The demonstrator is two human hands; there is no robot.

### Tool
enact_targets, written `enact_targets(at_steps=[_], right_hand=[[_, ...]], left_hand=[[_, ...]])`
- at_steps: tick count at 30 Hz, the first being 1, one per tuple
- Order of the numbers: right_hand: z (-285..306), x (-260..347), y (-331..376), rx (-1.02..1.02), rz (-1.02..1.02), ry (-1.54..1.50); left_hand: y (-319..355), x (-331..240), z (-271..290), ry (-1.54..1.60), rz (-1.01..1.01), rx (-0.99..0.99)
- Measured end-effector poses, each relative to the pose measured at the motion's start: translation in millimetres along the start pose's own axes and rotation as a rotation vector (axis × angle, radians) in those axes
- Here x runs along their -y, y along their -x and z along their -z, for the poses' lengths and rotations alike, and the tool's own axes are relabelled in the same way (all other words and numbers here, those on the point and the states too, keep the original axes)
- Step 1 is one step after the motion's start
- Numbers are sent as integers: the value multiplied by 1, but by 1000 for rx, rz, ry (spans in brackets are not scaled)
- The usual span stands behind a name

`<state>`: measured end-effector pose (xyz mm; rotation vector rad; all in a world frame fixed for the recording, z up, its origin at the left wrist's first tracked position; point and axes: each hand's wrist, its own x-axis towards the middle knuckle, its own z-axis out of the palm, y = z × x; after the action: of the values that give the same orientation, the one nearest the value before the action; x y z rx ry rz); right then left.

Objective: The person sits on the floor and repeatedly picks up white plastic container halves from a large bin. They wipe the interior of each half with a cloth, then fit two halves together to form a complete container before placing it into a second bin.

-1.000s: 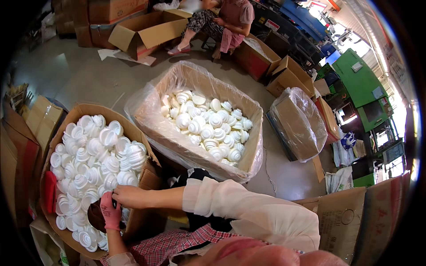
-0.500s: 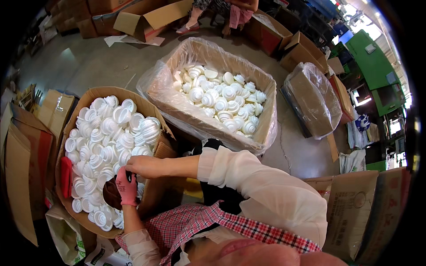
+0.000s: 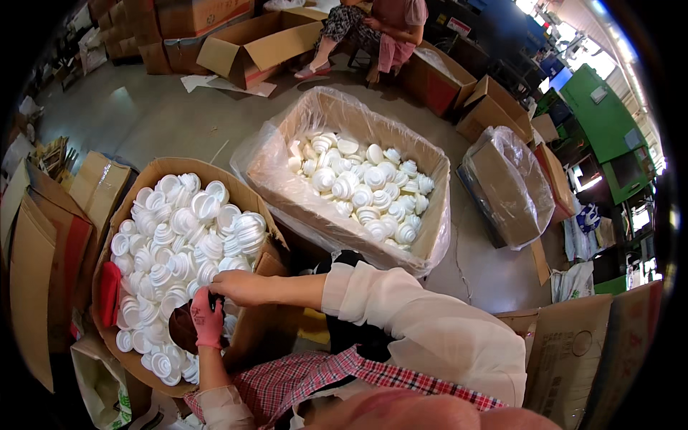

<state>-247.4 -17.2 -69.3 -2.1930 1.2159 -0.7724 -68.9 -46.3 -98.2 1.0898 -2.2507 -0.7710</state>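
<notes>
My left hand [image 3: 206,320], in a pink glove, is closed round a dark brown, rounded thing [image 3: 182,330] whose kind I cannot make out. Bare, my right hand [image 3: 240,288] meets its top, fingers pinched together; whatever they grip there is hidden. Both hands are over the near right part of an open carton [image 3: 271,264] heaped with white, ridged, round plastic parts [image 3: 179,244]. A flat red object [image 3: 109,294] rests against the carton's left side, beside the heap.
Ahead, a large plastic-lined carton [image 3: 276,158] holds more white parts. Another lined carton [image 3: 509,175] is to the right, and cardboard boxes [image 3: 573,351] are at the near right. Beyond, a person [image 3: 390,32] sits among open cartons. A green machine [image 3: 605,115] stands at the far right.
The whole view has shifted, so the scene is lower in the picture and more of the seated person shows. Both hands keep nearly the same place and grip over the heap.
</notes>
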Motion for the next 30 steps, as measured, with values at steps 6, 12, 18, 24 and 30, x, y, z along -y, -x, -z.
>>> enact_targets(at_steps=[6, 12, 18, 24, 30], right_hand=[[0, 2, 2, 11, -30, 33], [3, 2, -1, 48, -25, -4], [2, -2, 0, 95, -73, -70], [5, 3, -1, 71, -24, 48], [5, 3, 7, -24, -27, -21]], left_hand=[[2, 9, -6, -74, -8, 45], [2, 3, -5, -80, 14, 24], [2, -11, -4, -29, 2, 31], [-3, -14, 1, -86, -48, 7], [-3, -13, -1, -31, -5, 24]])
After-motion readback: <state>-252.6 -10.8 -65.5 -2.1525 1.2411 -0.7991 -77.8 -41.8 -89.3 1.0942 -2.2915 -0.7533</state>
